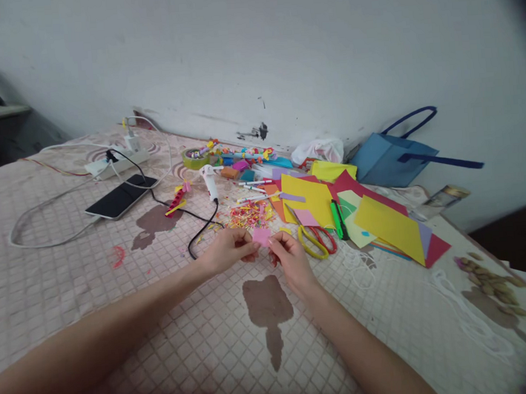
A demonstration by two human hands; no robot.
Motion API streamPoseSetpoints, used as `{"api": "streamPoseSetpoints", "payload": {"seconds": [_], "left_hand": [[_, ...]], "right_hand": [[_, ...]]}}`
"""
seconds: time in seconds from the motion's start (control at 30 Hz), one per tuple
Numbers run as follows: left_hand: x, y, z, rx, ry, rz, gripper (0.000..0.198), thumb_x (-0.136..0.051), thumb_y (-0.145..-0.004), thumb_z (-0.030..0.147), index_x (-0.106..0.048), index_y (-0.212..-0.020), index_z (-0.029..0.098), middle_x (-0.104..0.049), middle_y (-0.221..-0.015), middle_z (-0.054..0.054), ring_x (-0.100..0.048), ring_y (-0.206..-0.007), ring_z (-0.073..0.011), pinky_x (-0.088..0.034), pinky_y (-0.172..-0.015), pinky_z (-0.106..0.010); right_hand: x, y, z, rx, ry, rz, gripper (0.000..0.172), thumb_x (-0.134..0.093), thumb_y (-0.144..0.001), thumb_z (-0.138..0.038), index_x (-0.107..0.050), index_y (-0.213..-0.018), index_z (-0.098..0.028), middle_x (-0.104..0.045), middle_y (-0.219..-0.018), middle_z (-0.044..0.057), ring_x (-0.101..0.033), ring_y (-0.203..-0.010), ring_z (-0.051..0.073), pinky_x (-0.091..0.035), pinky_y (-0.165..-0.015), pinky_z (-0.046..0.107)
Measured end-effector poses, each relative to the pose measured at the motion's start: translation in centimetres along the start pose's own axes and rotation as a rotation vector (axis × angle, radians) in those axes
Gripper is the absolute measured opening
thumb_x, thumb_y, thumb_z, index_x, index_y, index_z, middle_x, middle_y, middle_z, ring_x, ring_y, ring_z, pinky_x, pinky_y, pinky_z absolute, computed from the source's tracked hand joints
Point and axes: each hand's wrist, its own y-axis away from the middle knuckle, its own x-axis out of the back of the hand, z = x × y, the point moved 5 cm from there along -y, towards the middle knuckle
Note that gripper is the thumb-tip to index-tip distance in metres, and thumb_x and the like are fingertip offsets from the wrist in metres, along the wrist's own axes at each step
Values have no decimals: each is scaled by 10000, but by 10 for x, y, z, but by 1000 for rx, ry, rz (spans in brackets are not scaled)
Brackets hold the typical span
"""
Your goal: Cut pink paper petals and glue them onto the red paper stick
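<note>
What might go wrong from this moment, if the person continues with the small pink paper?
The pink paper is held by the left hand and right hand, so an uneven pull might crease it. The black cord of the glue gun loops near the left wrist and may catch it. Paper scraps lie just beyond the hands, so a sweep might scatter them.

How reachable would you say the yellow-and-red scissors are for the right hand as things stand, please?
Probably yes: the scissors' handles lie uncovered just beside the right hand, with nothing apparent between. That hand is pinching the pink paper, though, so it would likely need to let go first.
</note>
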Motion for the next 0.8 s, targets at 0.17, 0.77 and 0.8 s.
{"api": "streamPoseSetpoints", "payload": {"seconds": [0.17,0.77,0.8], "left_hand": [[6,-5,-6,0,13,45,315,-583,-762,429,-567,-711,119,-650,-678,-52,-590,-572,-106,-482,-565,-225],[1,0,-1,-75,-153,-136,290,-556,-784,418,-574,-701,140,-601,-633,-11,-581,-590,-110,-474,-559,-211],[1,0,0,-81,-174,-148,284,-557,-784,412,-579,-703,140,-602,-636,-12,-584,-596,-112,-472,-559,-210]], "right_hand": [[-2,1,1,-22,-20,1,212,-591,-774,-323,-499,-640,-187,-442,-534,-62,-384,-449,74,-312,-426,199],[-6,1,0,-71,34,-263,215,-626,-751,-382,-555,-723,-181,-526,-610,-37,-460,-501,90,-375,-448,205],[-6,1,0,-63,51,-282,211,-624,-753,-381,-558,-732,-182,-528,-613,-36,-464,-501,91,-377,-447,205]]}}
